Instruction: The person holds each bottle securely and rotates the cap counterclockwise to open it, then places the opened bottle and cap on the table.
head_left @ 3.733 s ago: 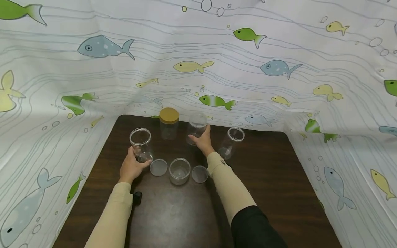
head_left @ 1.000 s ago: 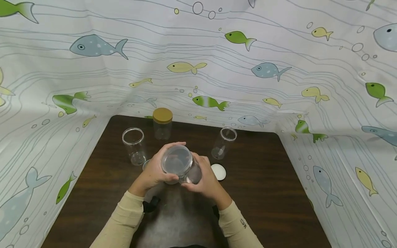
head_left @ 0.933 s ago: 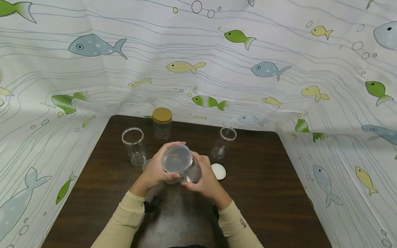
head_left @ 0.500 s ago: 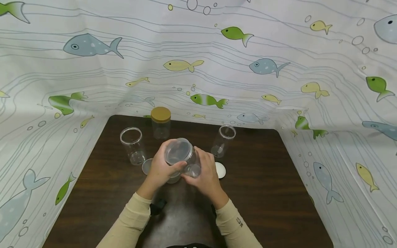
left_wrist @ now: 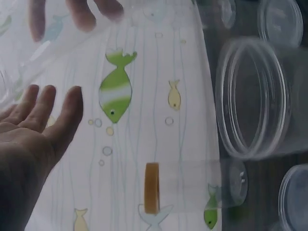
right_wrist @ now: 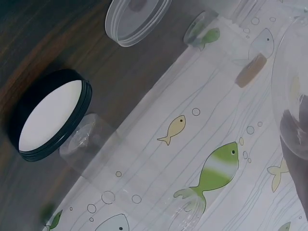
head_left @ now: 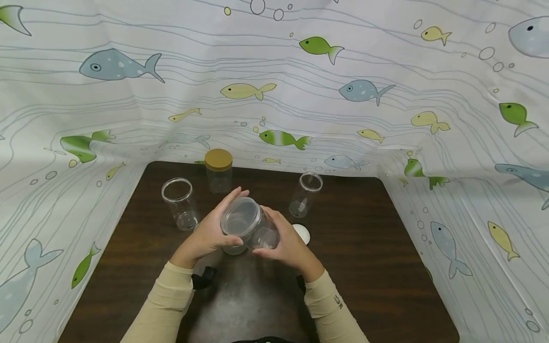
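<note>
My right hand (head_left: 293, 245) grips a clear jar (head_left: 265, 236) by its side, tilted above the table. The jar has a translucent lid (head_left: 241, 216) facing up and to the left. My left hand (head_left: 206, 238) is spread around that lid, thumb in front and fingers behind. The left wrist view shows the left fingers (left_wrist: 70, 113) extended, close below the jar. Under the hands stands a short, wide clear jar (left_wrist: 252, 96), its mouth uncovered. To the right of my right hand lies a white disc-like lid (head_left: 302, 233); the right wrist view shows its dark threaded rim (right_wrist: 79, 120).
Behind stands a jar with a tan lid (head_left: 218, 160). One uncovered tall jar (head_left: 180, 205) is at the left, another (head_left: 305, 195) at the back right. A clear lid (left_wrist: 296, 197) lies beside the short jar. Fish-patterned sheeting (head_left: 279, 95) rises around the dark table (head_left: 364, 257).
The right hand has brought the lidded jar from the back to the middle. The left hand left the tall jar, gripped and turned at the lid, then spread its fingers again.
</note>
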